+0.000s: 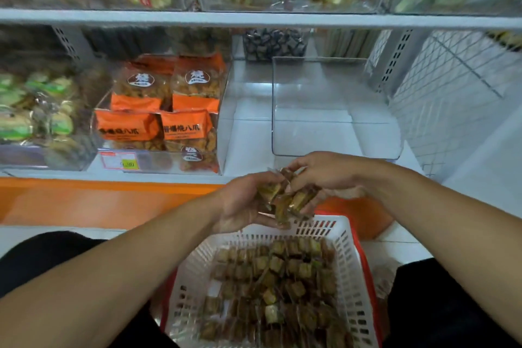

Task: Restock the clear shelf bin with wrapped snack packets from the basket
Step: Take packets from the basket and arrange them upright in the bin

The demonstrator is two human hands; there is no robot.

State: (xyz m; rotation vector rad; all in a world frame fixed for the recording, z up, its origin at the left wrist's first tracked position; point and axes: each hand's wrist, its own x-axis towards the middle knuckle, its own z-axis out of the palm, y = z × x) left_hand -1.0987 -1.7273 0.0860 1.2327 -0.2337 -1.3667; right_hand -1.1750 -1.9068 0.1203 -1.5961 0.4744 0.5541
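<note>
A clear shelf bin (333, 147) stands on the lower shelf, right of centre, with nothing visible inside. Below it, a white slotted basket (197, 271) holds several small brown and yellow wrapped snack packets (282, 285). Between bin and basket, both hands cup a bunch of these packets (288, 198). My left hand (240, 203) supports them from the left and beneath. My right hand (327, 175) covers them from above and the right. The bunch hangs just over the basket's far rim, short of the bin's front wall.
A clear bin of orange snack bags (163, 121) sits left of the empty bin, with a price tag (120, 160) on its front. Green-wrapped goods (34, 110) fill the far left. A white wire grid panel (452, 87) closes the right side. An orange base strip (84, 200) runs below the shelf.
</note>
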